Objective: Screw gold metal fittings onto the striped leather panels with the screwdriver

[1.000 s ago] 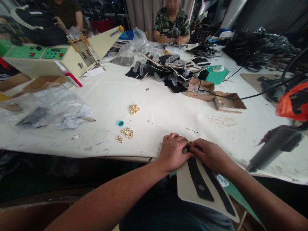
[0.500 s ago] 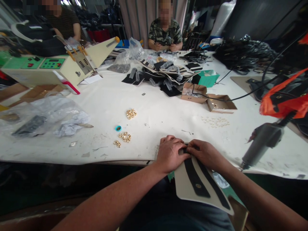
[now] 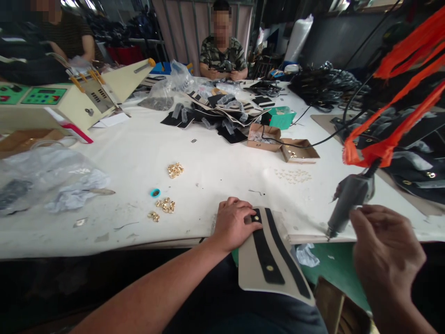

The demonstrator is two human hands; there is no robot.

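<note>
My left hand (image 3: 233,223) grips the upper left edge of a beige flat panel (image 3: 250,273), its thumb on the black strap (image 3: 266,250) lying along it. One gold-coloured metal fitting (image 3: 256,218) shows by my fingers, another (image 3: 270,268) at the strap's lower end. A second dark strip (image 3: 285,250) curves along the panel's right side. The panel rests partly over my lap and the table edge. My right hand (image 3: 387,250) is beside a grey electric screwdriver (image 3: 349,199), which hangs tip down from orange strips (image 3: 378,150). Whether its bent, slightly blurred fingers touch it, I cannot tell.
Piles of gold-coloured fittings (image 3: 175,170) and a small blue cap (image 3: 155,192) lie on the white table (image 3: 215,157). Cardboard boxes (image 3: 301,150), a green box (image 3: 282,118) and stacked panels stand farther back. A machine (image 3: 66,102) is at left. A person (image 3: 222,55) sits opposite.
My right hand has left the strap's upper end and moved right, close to the screwdriver. My left hand stays on the panel. The view has shifted to the right.
</note>
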